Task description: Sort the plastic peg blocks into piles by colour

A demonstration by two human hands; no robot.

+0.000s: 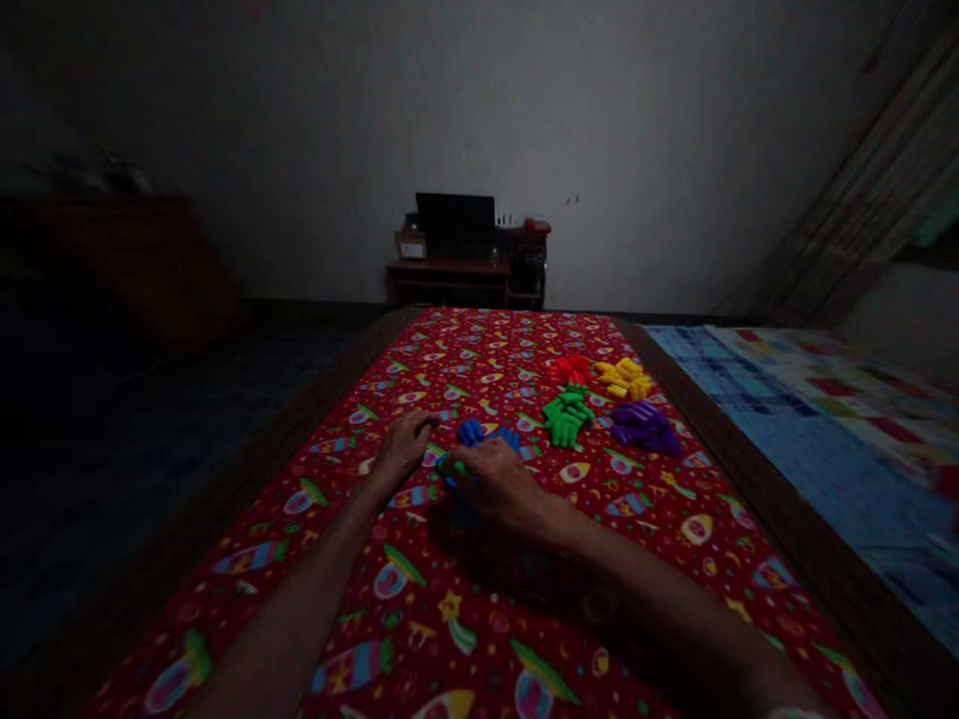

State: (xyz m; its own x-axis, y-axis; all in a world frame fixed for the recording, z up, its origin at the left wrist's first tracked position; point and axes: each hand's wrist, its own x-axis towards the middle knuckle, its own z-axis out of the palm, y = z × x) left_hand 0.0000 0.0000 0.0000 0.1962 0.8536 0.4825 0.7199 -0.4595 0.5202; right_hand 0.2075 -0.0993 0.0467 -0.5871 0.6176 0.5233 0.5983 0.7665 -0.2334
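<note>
The small blue plastic pegs (451, 466) grasped in the right hand (498, 486) are best steadied by the released left hand (406, 445) at nine o'clock.

Blue pieces (471, 431) in a small cluster at mid-frame, between two hands.

The pieces are short, stubby plastic bits in bright blue, lying flat in a loose clump just below the frame's centre. Some show at the upper left of the clump, and a few more (509, 436) sit just to the right. The right hand (495, 483) covers the clump's lower edge, and its fingertips pinch one piece (450, 466) at the lower left, blue with a green glint. The left hand (405, 445) lies palm down just left of the clump. The dim light hides their exact shape and count.
</note>
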